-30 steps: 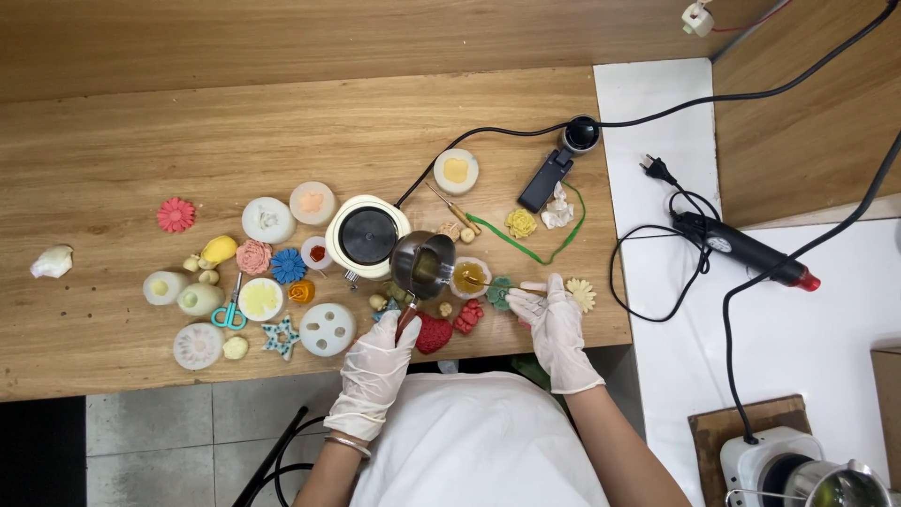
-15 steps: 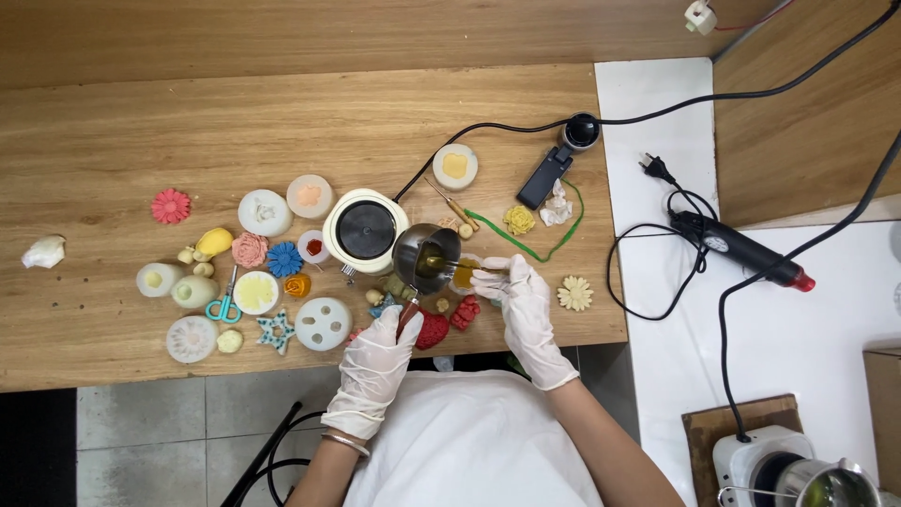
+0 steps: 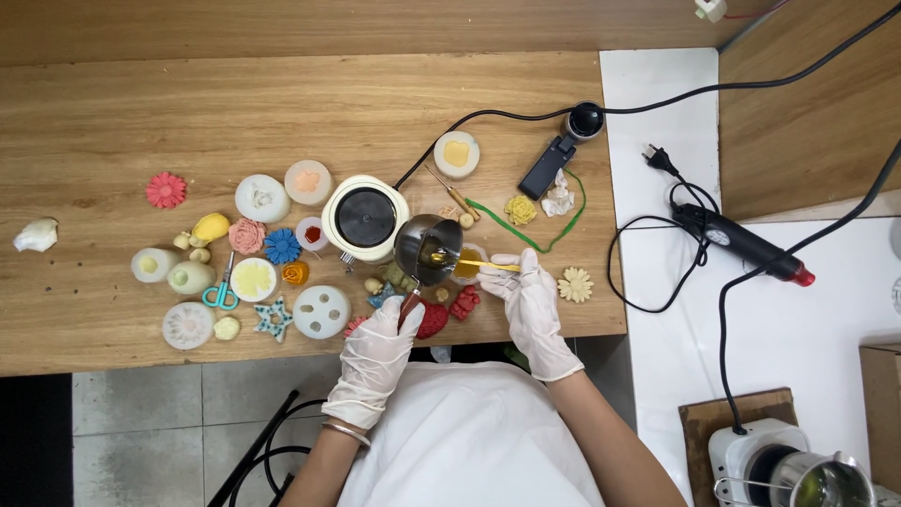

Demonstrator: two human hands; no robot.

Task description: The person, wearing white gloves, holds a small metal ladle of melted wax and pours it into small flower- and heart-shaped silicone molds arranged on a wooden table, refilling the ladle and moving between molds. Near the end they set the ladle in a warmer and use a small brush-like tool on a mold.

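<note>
My left hand (image 3: pixel 377 357), in a white glove, grips the handle of a small metal pot (image 3: pixel 429 248) held over the wooden table (image 3: pixel 282 113) near its front edge. My right hand (image 3: pixel 533 302), also gloved, holds a thin yellow stick (image 3: pixel 486 266) whose tip reaches into the pot, where yellow liquid shows. Partly hidden under the pot sits a round mould (image 3: pixel 469 261) with yellow filling. A round white heater (image 3: pixel 365 218) with a black top stands just left of the pot.
Many small coloured flower shapes and round white moulds lie left of the heater, with teal scissors (image 3: pixel 221 293). A black plug adapter (image 3: pixel 565 150), cables and a black heat gun (image 3: pixel 741 242) lie to the right on a white surface. Another pot (image 3: pixel 815 479) stands bottom right.
My right hand has moved left from the table edge near the pale flower to the pot, and now holds the yellow stick in it. The left hand has stayed on the handle.
</note>
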